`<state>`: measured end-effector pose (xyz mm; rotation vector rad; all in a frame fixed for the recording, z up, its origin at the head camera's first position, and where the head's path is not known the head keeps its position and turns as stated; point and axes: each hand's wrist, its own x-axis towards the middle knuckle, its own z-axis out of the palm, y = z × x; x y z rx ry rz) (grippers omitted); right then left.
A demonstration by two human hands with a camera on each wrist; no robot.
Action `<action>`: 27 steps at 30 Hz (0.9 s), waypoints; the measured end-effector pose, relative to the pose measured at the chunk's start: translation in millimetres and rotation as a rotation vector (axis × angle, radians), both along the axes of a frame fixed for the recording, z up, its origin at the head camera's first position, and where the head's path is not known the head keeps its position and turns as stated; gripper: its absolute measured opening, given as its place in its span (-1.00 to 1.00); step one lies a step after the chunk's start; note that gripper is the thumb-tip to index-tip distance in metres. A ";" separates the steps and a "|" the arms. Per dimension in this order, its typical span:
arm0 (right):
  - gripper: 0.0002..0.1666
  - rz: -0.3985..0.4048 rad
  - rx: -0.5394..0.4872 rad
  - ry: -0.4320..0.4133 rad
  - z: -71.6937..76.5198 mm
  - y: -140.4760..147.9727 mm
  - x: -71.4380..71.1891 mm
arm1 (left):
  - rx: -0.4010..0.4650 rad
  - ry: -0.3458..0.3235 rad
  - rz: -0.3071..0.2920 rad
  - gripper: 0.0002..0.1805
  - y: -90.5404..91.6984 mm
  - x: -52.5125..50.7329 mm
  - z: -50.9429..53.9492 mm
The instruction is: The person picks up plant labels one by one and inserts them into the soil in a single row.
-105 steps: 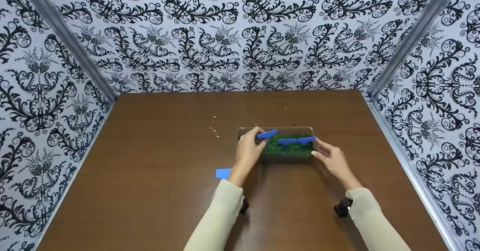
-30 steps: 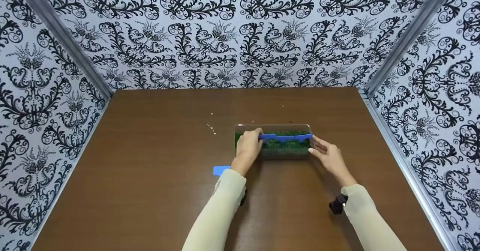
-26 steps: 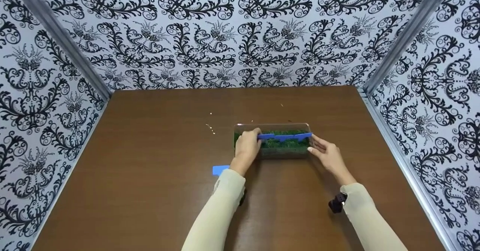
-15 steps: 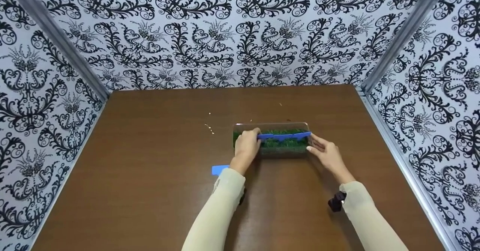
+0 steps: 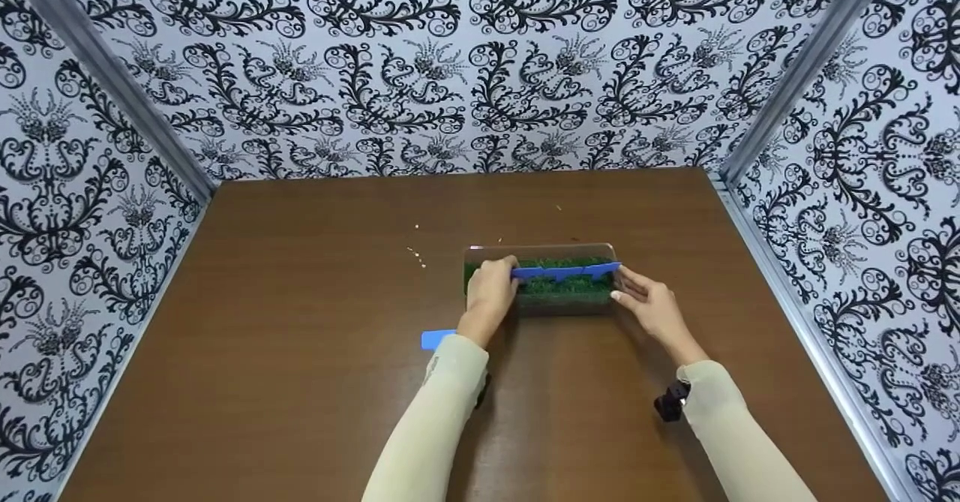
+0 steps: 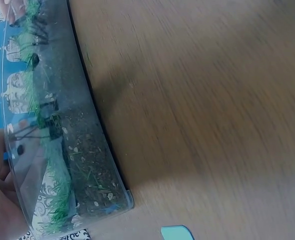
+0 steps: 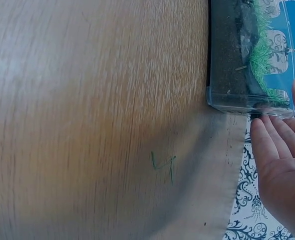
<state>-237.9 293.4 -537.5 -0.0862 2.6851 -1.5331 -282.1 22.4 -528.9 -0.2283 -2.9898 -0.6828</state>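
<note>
A clear plastic box (image 5: pixel 559 308) of soil and green grass (image 7: pixel 261 57) stands on the table. Three blue plant labels (image 5: pixel 566 272) form a row across it, stems down, their heads standing above the grass. My left hand (image 5: pixel 489 292) is at the box's left part and pinches the leftmost label; its fingertips are partly hidden in the head view. Through the clear wall in the left wrist view, fingers of the left hand (image 6: pixel 2 200) show. Straight fingers of my right hand (image 5: pixel 660 311) touch the box's right end. Another blue label (image 5: pixel 437 339) lies partly under the left forearm.
Small pale bits (image 5: pixel 417 256) lie scattered on the brown table (image 5: pixel 300 322) left of and behind the box. Loose grass blades (image 7: pixel 162 165) lie near its right end. Patterned walls (image 5: pixel 480 74) close off the back and both sides.
The left hand has lowered its tilted blue label into line with the other two. The right hand stays at the box's right end. The view has shifted slightly.
</note>
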 end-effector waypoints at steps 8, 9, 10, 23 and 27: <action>-0.35 -0.001 -0.007 0.006 -0.7 -0.3 -0.4 | 0.024 -0.033 0.015 -0.86 -1.3 -2.8 -1.3; -0.35 0.000 -0.008 0.007 -0.7 -0.3 -0.3 | 0.026 -0.040 0.018 -0.85 -1.6 -3.1 -1.4; -0.36 0.000 -0.010 0.008 -0.6 -0.1 -0.3 | 0.028 -0.045 0.019 -0.85 -1.7 -3.4 -1.5; -0.35 -0.001 -0.009 0.003 1.4 -0.3 0.8 | 0.090 -0.074 0.014 -0.82 -3.4 -1.6 -1.5; -0.34 -0.010 0.024 -0.008 1.7 0.4 1.5 | 0.105 -0.053 0.006 -0.84 -4.3 -1.0 -1.3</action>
